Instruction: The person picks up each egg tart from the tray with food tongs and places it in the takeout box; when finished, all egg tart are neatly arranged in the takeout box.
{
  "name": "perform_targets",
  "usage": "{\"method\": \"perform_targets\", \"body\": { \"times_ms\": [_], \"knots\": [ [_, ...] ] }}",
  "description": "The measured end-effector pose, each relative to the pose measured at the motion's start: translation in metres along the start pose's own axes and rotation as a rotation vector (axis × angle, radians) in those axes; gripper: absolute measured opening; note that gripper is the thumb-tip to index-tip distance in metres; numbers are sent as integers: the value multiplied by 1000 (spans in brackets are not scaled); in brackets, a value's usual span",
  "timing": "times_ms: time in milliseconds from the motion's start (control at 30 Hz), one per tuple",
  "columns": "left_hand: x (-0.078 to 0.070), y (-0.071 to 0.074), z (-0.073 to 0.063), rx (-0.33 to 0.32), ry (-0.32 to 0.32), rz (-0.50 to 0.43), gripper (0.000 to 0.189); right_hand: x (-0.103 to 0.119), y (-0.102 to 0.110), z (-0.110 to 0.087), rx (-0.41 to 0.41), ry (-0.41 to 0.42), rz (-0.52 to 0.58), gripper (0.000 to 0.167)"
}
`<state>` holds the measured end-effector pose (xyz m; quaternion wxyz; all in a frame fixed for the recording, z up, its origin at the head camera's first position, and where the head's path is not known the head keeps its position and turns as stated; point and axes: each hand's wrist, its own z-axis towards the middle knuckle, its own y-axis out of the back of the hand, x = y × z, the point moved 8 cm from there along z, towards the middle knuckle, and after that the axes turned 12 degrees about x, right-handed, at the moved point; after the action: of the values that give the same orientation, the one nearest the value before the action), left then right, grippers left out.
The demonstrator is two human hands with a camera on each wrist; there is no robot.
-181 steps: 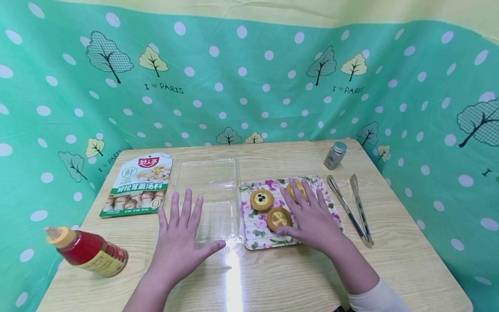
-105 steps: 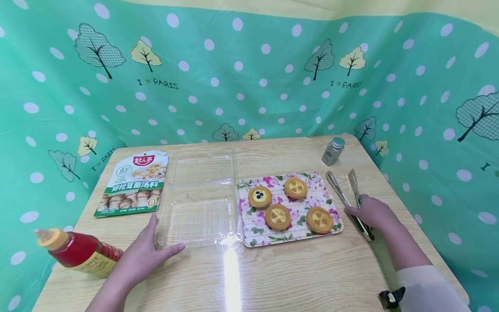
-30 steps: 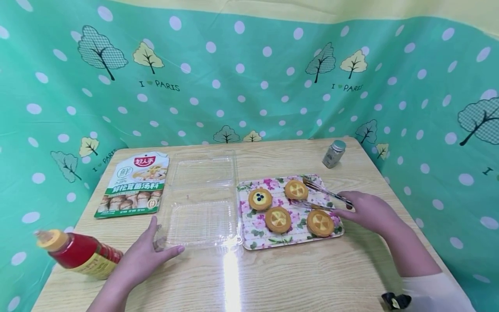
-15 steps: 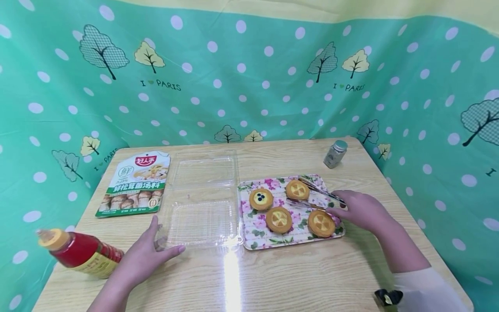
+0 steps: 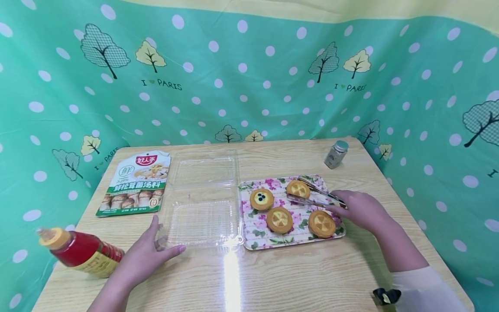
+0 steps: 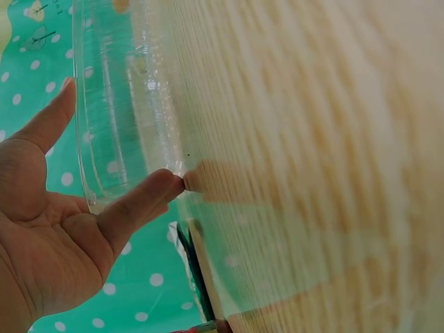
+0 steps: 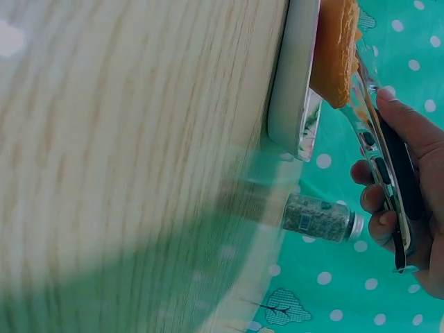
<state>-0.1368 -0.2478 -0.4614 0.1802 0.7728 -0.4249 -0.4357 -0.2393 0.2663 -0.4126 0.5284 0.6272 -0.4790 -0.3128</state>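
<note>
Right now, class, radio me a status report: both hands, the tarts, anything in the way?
Left hand steadying clear box. Right hand gripping tongs, tips around far tart. Four tarts on floral tray. Nothing in the way.

A: Where does the head view look from?

B: From above the near edge of the table, facing 12 o'clock and downward; it takes in the whole top and the curtain behind.

A: And the wrist views?

B: Both sit very close and low, rolled sideways. The left wrist view faces the clear box, at 10 o'clock in the head view. The right wrist view faces the tray edge and the spice jar, at 1 o'clock. Each shares these with the head view.
</note>
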Motion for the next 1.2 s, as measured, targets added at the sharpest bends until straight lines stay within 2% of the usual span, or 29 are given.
{"method": "perform_targets", "body": {
  "times_ms": [200, 733, 1033, 1200],
  "knots": [
    [0, 0, 0, 2, -1, -7, 134, 2, 2, -1, -11, 13, -10, 54],
    [-1, 1, 0, -3, -7, 3, 134, 6, 15, -1, -54, 34, -25, 57],
    [-1, 1, 2, 2, -1, -5, 135, 24, 33, -4, -115, 60, -22, 59],
    [0, 1, 1, 6, 8, -1, 135, 37, 40, -3, -119, 62, -31, 57]
  ]
}}
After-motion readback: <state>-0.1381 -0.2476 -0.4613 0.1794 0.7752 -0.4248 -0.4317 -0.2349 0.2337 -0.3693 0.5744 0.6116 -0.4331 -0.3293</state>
